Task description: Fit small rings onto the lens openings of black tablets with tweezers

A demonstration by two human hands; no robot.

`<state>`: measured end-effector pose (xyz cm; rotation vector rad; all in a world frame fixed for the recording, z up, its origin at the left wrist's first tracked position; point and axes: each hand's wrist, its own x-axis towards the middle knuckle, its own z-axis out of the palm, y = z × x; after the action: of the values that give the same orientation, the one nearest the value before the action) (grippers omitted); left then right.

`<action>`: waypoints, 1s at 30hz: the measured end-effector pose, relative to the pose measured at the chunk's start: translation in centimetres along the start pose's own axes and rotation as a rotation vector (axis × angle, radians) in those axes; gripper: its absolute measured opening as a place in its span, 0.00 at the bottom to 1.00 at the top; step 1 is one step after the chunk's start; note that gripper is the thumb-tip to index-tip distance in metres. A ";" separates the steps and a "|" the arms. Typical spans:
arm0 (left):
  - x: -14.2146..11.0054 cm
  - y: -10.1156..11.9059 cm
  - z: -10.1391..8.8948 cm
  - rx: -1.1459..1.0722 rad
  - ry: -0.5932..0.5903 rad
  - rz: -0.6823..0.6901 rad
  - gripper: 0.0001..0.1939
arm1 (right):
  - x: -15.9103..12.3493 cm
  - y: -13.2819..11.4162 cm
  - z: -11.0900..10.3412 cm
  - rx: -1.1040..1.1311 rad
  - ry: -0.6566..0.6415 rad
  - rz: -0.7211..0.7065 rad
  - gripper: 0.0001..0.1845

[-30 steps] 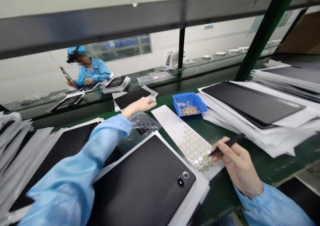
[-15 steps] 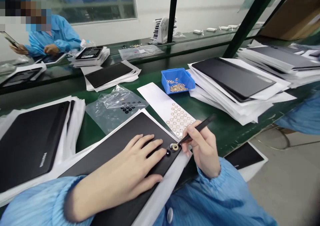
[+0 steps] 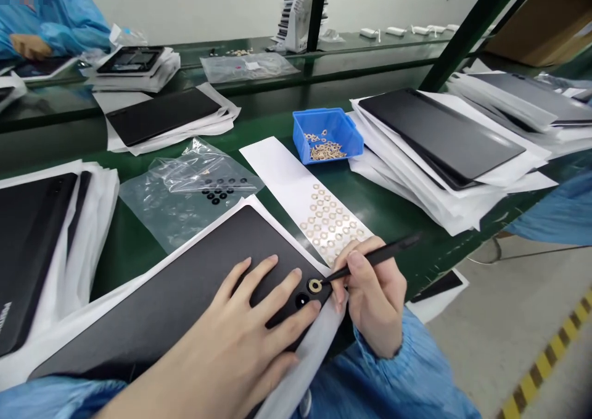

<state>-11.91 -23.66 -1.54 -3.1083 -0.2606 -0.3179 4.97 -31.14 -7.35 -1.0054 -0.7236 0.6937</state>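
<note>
My left hand (image 3: 240, 332) lies flat, fingers spread, on a black tablet back cover (image 3: 176, 295) that rests on white paper. My right hand (image 3: 370, 295) pinches black tweezers (image 3: 374, 260); their tip touches a gold ring (image 3: 315, 285) seated on the cover's upper camera hole. A second round hole (image 3: 302, 300) sits just below it, next to my left fingertips. A white strip (image 3: 300, 197) with several gold rings stuck to it lies just beyond my right hand.
A blue tray (image 3: 328, 136) of loose gold rings stands behind the strip. A clear bag (image 3: 185, 190) holds black rings. Stacks of black covers in white paper lie left (image 3: 41, 240) and right (image 3: 444, 141). Another person in a blue coat (image 3: 50, 18) works at the far left bench.
My left hand came back from the far stack to press flat on the cover. My right hand carried a ring from the strip to the camera hole with the tweezers. The view tilted down.
</note>
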 end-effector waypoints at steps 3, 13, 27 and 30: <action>0.1 -0.2 -0.3 0.032 0.001 0.016 0.17 | -0.1 -0.2 0.0 -0.006 0.002 0.010 0.09; -0.2 -0.3 0.4 0.072 0.035 0.033 0.18 | -0.1 -0.6 0.4 -0.031 0.008 0.015 0.09; -0.2 -0.7 0.5 0.037 0.055 0.063 0.18 | -0.4 -0.4 0.3 -0.041 0.023 0.005 0.09; -0.2 -0.7 0.4 0.000 0.044 0.047 0.19 | -0.4 -0.4 0.2 -0.055 0.019 -0.003 0.08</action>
<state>-12.10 -23.02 -2.01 -3.0978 -0.1874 -0.3848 4.63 -31.48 -7.02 -1.0599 -0.7311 0.6637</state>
